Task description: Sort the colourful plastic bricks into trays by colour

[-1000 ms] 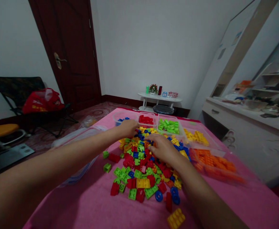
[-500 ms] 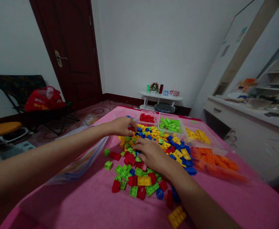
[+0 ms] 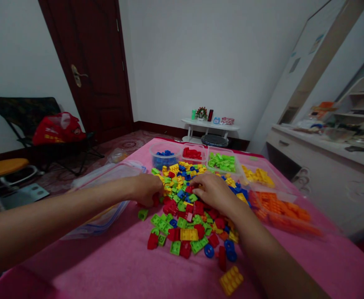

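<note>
My left hand (image 3: 147, 189) reaches down at the left edge of a mixed pile of toy building bricks (image 3: 182, 178). Its fingers are bent round a red brick (image 3: 156, 199), partly hidden under them. My right hand (image 3: 211, 187) lies over the middle of the pile, palm down. Thumb and forefinger close at another red brick (image 3: 189, 189). Red, green, yellow and blue bricks lie loose around both hands. A single green brick (image 3: 143, 214) sits just below my left hand, and a yellow brick (image 3: 231, 280) lies apart near the front.
Along the far side stand a round tub (image 3: 157, 160) of blue bricks, and clear boxes of red bricks (image 3: 192, 153) and green bricks (image 3: 222, 162). Yellow bricks (image 3: 259, 177) and orange bricks (image 3: 281, 207) fill boxes at right. A clear plastic bag (image 3: 107, 218) lies left.
My left hand has moved left and nearer from the far part of the pile, uncovering the blue-brick tub. My right hand has shifted slightly right and farther away.
</note>
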`<action>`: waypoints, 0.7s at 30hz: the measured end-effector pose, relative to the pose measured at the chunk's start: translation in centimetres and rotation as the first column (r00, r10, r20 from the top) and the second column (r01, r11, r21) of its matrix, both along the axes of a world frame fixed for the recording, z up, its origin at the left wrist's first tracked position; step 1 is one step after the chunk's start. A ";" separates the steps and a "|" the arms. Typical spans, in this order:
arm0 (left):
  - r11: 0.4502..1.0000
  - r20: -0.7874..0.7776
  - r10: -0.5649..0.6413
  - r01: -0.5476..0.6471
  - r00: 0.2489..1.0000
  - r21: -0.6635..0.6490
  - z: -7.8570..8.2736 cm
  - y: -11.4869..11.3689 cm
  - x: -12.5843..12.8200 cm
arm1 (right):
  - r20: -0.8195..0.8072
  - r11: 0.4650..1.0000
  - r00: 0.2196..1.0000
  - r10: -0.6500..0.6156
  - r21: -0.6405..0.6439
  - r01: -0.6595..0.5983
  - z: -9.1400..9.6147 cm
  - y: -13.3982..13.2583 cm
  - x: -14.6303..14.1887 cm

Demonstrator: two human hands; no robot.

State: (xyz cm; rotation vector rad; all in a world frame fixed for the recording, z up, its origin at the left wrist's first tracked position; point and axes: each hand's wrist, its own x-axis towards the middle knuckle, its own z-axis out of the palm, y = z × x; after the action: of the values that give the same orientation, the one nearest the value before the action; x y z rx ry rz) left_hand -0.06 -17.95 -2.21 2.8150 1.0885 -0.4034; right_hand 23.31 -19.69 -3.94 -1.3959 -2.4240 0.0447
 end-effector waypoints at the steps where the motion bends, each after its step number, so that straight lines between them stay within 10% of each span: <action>1: 1.000 0.001 0.008 -0.008 1.000 0.025 0.2 0.1 0.1 | 0.015 1.000 1.000 -0.006 -0.001 0.006 -0.1 0.1 0.1; 9: 0.986 0.448 0.155 -0.168 0.881 -0.011 2.4 3.9 3.4 | -0.144 0.995 0.985 -0.091 0.011 0.094 -0.5 0.4 0.1; 16: 0.908 0.821 0.400 -0.055 0.407 -0.416 0.7 5.5 9.6 | -0.606 0.991 0.786 -0.126 -0.036 0.132 -0.6 1.3 0.6; 21: 0.874 0.852 0.476 -0.010 0.220 -0.486 -1.4 6.0 11.1 | -0.701 0.990 0.704 -0.112 -0.142 0.015 -0.7 1.7 0.9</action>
State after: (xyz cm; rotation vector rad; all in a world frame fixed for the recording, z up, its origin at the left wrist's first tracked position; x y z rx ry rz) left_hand 11.02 -11.95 -3.60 1.7592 0.8983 0.9783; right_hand 24.23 -18.03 -4.65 -1.2016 -1.7340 0.6181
